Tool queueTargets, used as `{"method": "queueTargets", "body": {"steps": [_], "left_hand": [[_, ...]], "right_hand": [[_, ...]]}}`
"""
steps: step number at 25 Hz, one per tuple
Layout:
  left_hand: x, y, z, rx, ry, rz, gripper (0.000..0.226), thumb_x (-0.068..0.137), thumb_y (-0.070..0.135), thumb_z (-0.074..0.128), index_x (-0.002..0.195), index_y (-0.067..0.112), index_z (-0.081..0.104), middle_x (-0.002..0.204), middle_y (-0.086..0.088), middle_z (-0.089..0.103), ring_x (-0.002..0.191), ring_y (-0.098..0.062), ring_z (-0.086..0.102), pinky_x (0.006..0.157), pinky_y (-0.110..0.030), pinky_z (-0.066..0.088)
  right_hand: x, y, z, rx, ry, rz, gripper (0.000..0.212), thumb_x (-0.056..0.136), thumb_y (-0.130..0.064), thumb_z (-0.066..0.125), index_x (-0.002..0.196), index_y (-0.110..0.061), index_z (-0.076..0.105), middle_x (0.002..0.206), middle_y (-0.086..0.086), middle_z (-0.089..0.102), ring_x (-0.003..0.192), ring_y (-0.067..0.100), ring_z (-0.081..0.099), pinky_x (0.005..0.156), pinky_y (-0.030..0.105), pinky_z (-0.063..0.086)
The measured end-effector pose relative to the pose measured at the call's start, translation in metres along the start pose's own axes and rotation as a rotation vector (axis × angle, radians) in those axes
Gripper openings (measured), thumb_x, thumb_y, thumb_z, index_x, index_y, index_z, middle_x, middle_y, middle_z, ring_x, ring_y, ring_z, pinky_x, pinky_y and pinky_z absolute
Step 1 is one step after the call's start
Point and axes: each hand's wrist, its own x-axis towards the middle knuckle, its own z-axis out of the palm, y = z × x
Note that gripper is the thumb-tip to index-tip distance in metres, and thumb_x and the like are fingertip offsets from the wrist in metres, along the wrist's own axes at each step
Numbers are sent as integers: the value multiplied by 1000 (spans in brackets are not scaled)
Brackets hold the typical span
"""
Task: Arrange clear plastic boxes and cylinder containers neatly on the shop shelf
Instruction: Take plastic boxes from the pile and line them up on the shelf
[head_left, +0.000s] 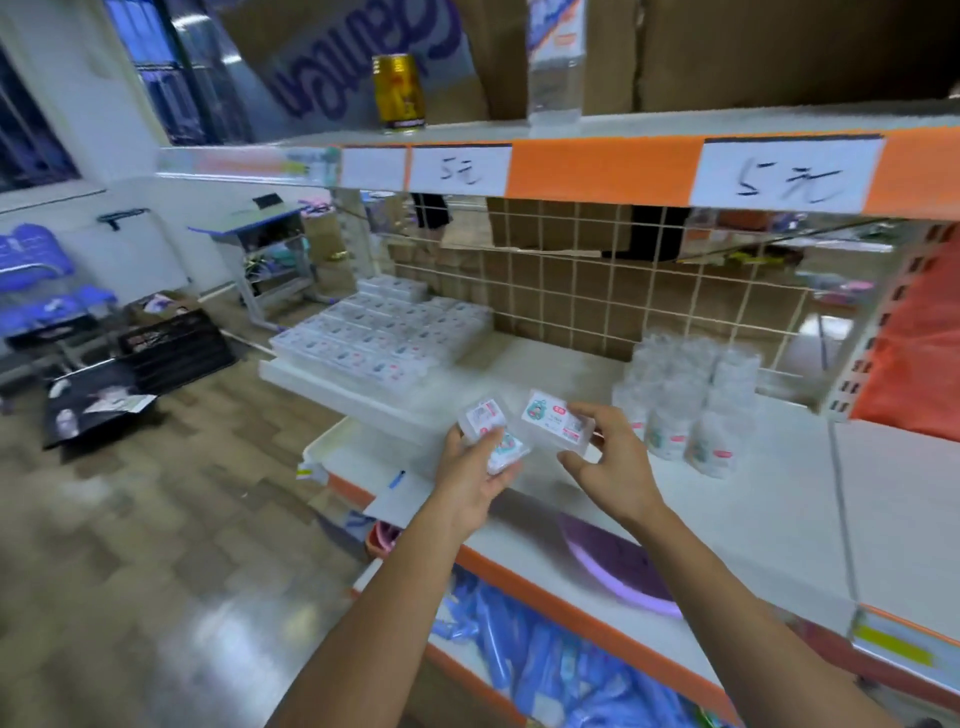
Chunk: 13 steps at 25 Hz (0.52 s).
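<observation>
Both forearms reach in from the near edge, hands meeting above the front of the middle shelf (524, 374). Left hand (475, 475): fingers (453, 441) curled up under and round a small clear box (488, 431), possibly two stacked; blur prevents a count. Right hand (610, 460): thumb and fingertips pinch the right end of a second clear box (556, 423), held flat with its sticker up. Judgement: one box per hand, both label-up, so they can join a row facing the same way. Stacked clear boxes (374, 338) sit far left on the shelf in tidy rows and layers, so the held boxes probably belong there. Cylinder containers (685, 405) stand upright in a tight cluster to the right, near the right hand but not touching it; bare shelf lies between the two groups, keeping the kinds apart. Box and cylinder stickers are white with a teal picture and a red tag; the text is too blurred to read. Price labels on the orange edge strip of the upper shelf: "5元" at left (460, 169) and "5元" at right (784, 182), handwritten. Above, a gold can (399, 91) shows no legible print, and a carton (363, 57) carries purple lettering I cannot make out. Wire grid (571, 280) backs the shelf; a purple dish (618, 564) lies on the shelf below.
</observation>
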Motion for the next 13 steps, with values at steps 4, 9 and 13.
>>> {"method": "queueTargets", "body": {"steps": [4, 9, 13], "left_hand": [[11, 22, -45, 102, 79, 109, 52, 81, -9, 64, 125, 10, 43, 116, -10, 61, 90, -15, 64, 59, -19, 53], [41, 60, -89, 151, 184, 177, 52, 81, -5, 67, 120, 16, 40, 100, -5, 62, 83, -14, 60, 64, -22, 50], [85, 99, -125, 259, 220, 209, 46, 86, 4, 63, 128, 18, 48, 105, -2, 63, 83, -12, 60, 66, -23, 49]], "right_hand": [[21, -22, 49, -9, -76, -42, 52, 68, 3, 69, 117, -10, 56, 111, -5, 50, 105, 19, 54, 94, 34, 45], [59, -37, 111, 0, -151, -28, 54, 71, -2, 70, 121, -11, 53, 120, 4, 51, 108, 20, 53, 96, 33, 45], [107, -42, 162, 8, -179, -25, 56, 72, -4, 69, 123, -15, 50, 121, 3, 50, 109, 17, 51, 94, 29, 44]]}}
